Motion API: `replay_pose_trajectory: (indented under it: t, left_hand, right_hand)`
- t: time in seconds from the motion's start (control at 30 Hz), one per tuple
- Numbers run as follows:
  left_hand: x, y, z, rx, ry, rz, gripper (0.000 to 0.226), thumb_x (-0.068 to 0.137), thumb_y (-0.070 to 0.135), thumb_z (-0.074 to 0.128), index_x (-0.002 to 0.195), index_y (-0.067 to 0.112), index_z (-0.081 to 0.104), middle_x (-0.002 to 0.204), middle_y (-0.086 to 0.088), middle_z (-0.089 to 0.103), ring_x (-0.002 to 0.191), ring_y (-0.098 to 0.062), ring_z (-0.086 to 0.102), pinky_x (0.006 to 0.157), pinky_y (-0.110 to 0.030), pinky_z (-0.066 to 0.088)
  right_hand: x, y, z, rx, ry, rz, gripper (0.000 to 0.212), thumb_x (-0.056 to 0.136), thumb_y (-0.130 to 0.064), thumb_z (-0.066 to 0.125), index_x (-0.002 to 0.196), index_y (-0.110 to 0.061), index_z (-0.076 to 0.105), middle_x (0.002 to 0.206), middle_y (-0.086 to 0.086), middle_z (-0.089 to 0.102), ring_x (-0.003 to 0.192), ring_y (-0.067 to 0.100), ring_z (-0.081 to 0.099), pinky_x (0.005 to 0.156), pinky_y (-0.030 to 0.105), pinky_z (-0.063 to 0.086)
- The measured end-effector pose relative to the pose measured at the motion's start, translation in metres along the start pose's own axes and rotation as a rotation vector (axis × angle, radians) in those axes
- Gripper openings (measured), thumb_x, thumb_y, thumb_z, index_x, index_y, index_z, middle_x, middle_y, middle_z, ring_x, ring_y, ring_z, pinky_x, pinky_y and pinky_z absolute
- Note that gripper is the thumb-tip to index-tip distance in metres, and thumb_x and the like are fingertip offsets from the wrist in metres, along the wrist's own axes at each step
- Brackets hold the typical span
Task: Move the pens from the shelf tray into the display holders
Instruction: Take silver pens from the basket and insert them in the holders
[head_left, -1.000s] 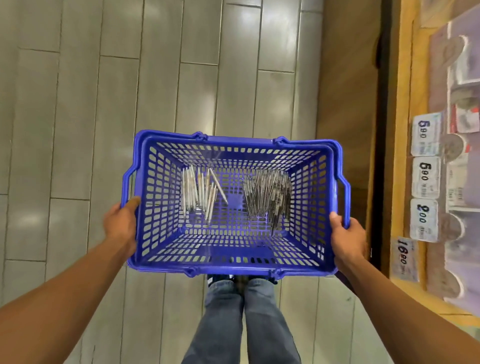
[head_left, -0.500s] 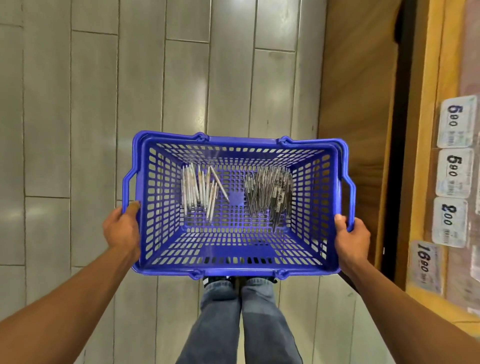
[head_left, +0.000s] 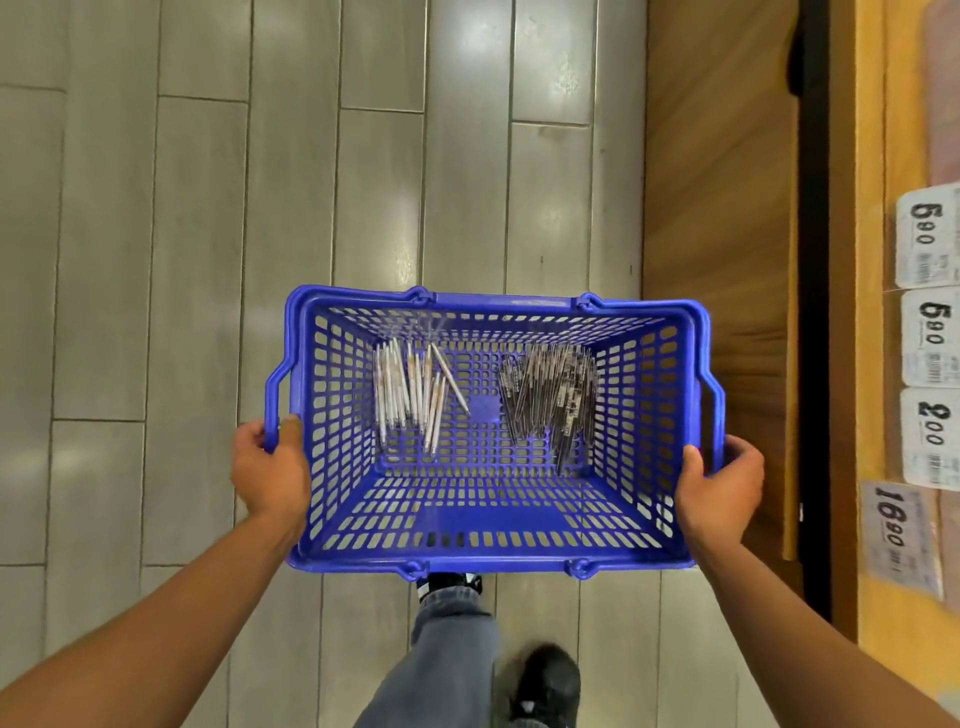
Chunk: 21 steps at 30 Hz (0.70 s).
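Observation:
A blue plastic basket (head_left: 493, 525) hangs level in front of me over the floor. On its perforated bottom lie two heaps of pens: several white pens (head_left: 410, 395) on the left and several dark pens (head_left: 550, 400) on the right. My left hand (head_left: 267, 473) grips the basket's left side handle. My right hand (head_left: 719, 491) grips the right side handle. No display holders are in view.
Grey plank floor (head_left: 208, 260) stretches ahead and to the left. A wooden shelf unit (head_left: 727, 208) stands on the right, its yellow edge carrying white price tags (head_left: 930, 338). My jeans leg and black shoe (head_left: 545, 686) show below the basket.
The shelf and price tags have slid toward the right edge of view. My right foot has stepped forward below the basket. Both hands keep their hold on the handles.

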<state>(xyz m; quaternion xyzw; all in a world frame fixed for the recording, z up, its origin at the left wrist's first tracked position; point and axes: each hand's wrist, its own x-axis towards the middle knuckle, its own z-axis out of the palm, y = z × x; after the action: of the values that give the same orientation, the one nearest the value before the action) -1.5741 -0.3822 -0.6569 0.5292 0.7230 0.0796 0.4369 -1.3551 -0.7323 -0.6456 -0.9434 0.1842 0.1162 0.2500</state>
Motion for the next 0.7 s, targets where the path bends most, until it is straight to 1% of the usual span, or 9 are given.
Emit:
replay_pose_trajectory:
  t: [0.07,0.13,0.23,0.3,0.37,0.43,0.57,0.63,0.7]
  left_hand:
    - [0.003,0.002,0.002,0.081,0.042,0.172,0.033,0.093,0.030,0.065,0.117,0.014,0.051,0.117,-0.010,0.058,0.106,-0.027,0.060,0.095,-0.049,0.050]
    - [0.003,0.002,0.005,0.209,0.092,0.465,0.037,0.092,0.026,0.064,0.122,0.009,0.052,0.123,-0.013,0.054,0.116,-0.030,0.049,0.101,-0.042,0.038]
    - [-0.007,0.001,0.018,0.258,0.002,0.873,0.021,0.091,0.018,0.059,0.108,0.007,0.062,0.108,-0.007,0.059,0.103,-0.024,0.047,0.090,-0.030,0.031]
    - [-0.012,-0.002,0.033,0.234,-0.141,0.946,0.011,0.090,0.013,0.059,0.098,0.009,0.065,0.097,0.000,0.061,0.093,-0.021,0.050,0.082,-0.030,0.037]
    - [-0.010,-0.004,0.050,0.212,-0.318,0.852,0.010,0.094,0.009,0.060,0.093,0.018,0.064,0.090,0.009,0.061,0.085,-0.012,0.054,0.075,-0.026,0.042]
    - [-0.004,-0.004,0.067,0.186,-0.433,0.668,0.013,0.095,0.012,0.062,0.090,0.024,0.064,0.090,0.012,0.064,0.084,-0.005,0.058,0.070,-0.019,0.043]
    - [0.018,-0.005,0.095,0.014,-0.575,0.204,0.010,0.095,0.016,0.058,0.092,0.018,0.067,0.097,0.000,0.069,0.087,-0.015,0.063,0.069,-0.024,0.045]
    - [0.030,-0.006,0.104,-0.045,-0.595,0.085,0.009,0.095,0.016,0.056,0.095,0.017,0.065,0.096,-0.002,0.070,0.085,-0.016,0.063,0.072,-0.027,0.047]
    - [0.041,-0.007,0.112,-0.080,-0.578,0.045,0.008,0.096,0.016,0.055,0.097,0.016,0.064,0.093,-0.003,0.070,0.081,-0.016,0.061,0.071,-0.028,0.049]
  right_hand:
    - [-0.009,-0.013,0.008,-0.079,0.099,-0.148,0.045,0.083,-0.006,0.066,0.126,-0.001,0.052,0.130,0.019,0.052,0.124,0.037,0.045,0.103,0.050,0.034]
    - [-0.020,-0.024,0.024,-0.131,0.118,-0.283,0.042,0.080,-0.006,0.067,0.121,-0.007,0.057,0.128,0.013,0.055,0.122,0.034,0.046,0.099,0.052,0.033]
    - [-0.031,-0.034,0.070,-0.109,-0.060,-0.440,0.025,0.083,-0.007,0.067,0.108,-0.009,0.063,0.108,0.010,0.063,0.106,0.033,0.052,0.088,0.046,0.038]
    - [-0.036,-0.039,0.111,-0.068,-0.259,-0.495,0.016,0.089,-0.011,0.063,0.105,-0.010,0.063,0.097,0.005,0.063,0.094,0.025,0.057,0.081,0.036,0.043]
    - [-0.040,-0.045,0.154,-0.075,-0.452,-0.520,0.007,0.095,-0.019,0.059,0.102,-0.015,0.059,0.088,-0.006,0.061,0.080,0.014,0.058,0.066,0.021,0.042]
    - [-0.042,-0.047,0.200,-0.159,-0.580,-0.574,0.004,0.099,-0.023,0.054,0.097,-0.019,0.052,0.084,-0.007,0.058,0.072,0.011,0.057,0.055,0.015,0.038]
    - [-0.040,-0.051,0.274,-0.397,-0.693,-0.584,0.029,0.100,-0.023,0.052,0.123,-0.007,0.047,0.107,0.011,0.060,0.091,0.026,0.060,0.073,0.033,0.049]
    - [-0.036,-0.050,0.296,-0.468,-0.687,-0.576,0.037,0.099,-0.020,0.054,0.131,-0.005,0.044,0.114,0.013,0.060,0.097,0.028,0.060,0.077,0.036,0.051]
    - [-0.032,-0.048,0.310,-0.499,-0.687,-0.599,0.039,0.098,-0.017,0.056,0.132,-0.004,0.044,0.111,0.013,0.061,0.090,0.024,0.060,0.068,0.032,0.049]
